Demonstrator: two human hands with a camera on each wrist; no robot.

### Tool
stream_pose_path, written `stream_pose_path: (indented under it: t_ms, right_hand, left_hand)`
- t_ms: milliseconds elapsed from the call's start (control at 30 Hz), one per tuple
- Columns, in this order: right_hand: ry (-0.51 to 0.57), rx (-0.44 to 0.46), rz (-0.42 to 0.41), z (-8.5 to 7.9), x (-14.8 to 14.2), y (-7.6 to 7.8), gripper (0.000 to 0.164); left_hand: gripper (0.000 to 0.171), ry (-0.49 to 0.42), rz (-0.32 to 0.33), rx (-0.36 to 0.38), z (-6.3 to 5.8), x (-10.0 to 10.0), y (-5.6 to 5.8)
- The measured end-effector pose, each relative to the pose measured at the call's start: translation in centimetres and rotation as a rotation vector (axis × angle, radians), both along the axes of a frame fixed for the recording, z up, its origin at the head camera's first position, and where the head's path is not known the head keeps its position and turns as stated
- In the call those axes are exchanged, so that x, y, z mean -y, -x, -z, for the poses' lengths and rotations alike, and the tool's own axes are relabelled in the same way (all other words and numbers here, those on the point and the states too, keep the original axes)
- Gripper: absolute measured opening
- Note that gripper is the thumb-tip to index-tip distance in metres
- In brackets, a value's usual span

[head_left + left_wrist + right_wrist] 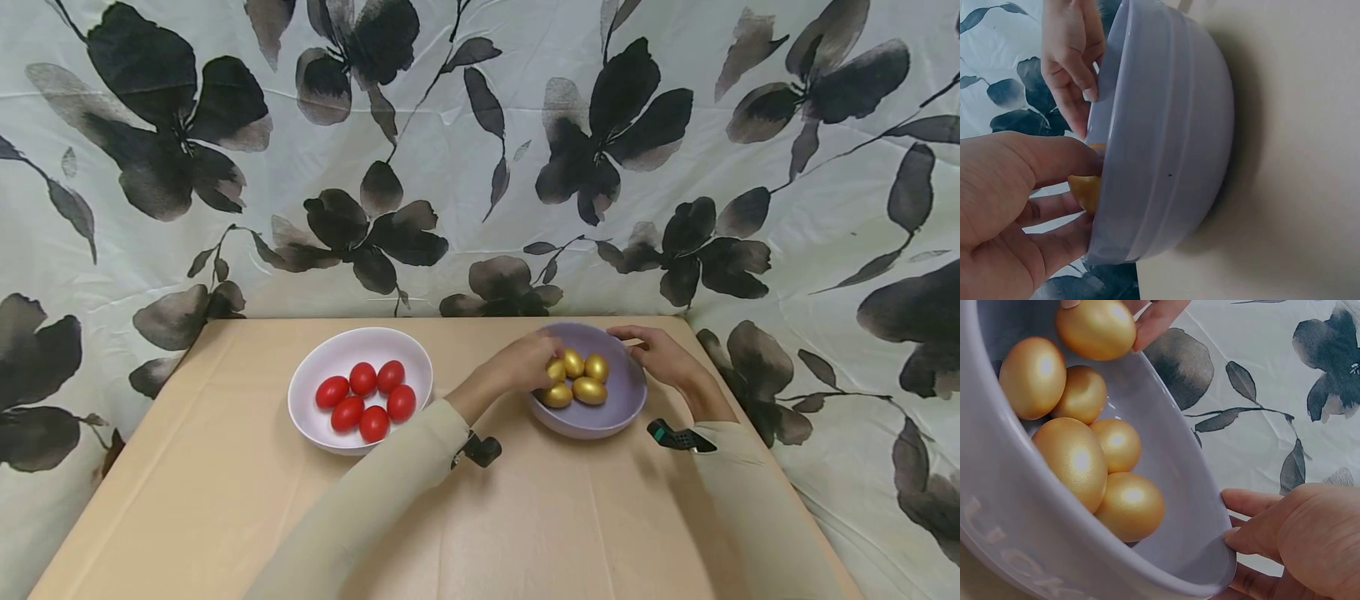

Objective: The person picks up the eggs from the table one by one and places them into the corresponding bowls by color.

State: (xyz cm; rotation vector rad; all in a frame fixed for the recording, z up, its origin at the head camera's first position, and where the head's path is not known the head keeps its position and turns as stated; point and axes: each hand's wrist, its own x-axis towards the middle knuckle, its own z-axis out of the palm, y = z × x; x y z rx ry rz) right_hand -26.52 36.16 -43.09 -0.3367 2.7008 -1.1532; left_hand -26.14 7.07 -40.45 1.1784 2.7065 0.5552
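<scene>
My left hand [531, 363] reaches over the left rim of a purple bowl [592, 427]. Its fingers and thumb grip a golden egg [1096, 328], seen at the top of the right wrist view; the left wrist view shows only part of that egg, between thumb and fingers. Several more golden eggs [590, 391] lie together inside the bowl. At the opposite side, my right hand [667, 363] pinches the rim, with the thumb [1233, 536] at the bowl's edge and other fingers around its outside.
A pale pinkish-white bowl [303, 417] with several red eggs [347, 414] stands left of the purple one, close to my left forearm. Behind the wooden table [517, 533] hangs a white cloth [480, 167] with dark flowers.
</scene>
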Motion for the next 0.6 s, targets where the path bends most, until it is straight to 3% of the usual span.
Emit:
stream_pose_path:
  t_ms: [600]
  right_hand:
    - [0.007, -0.008, -0.022, -0.1, -0.4, -0.3, 0.050]
  left_hand:
    - [0.036, 0.069, -0.057, -0.042, 0.4, -0.9, -1.2]
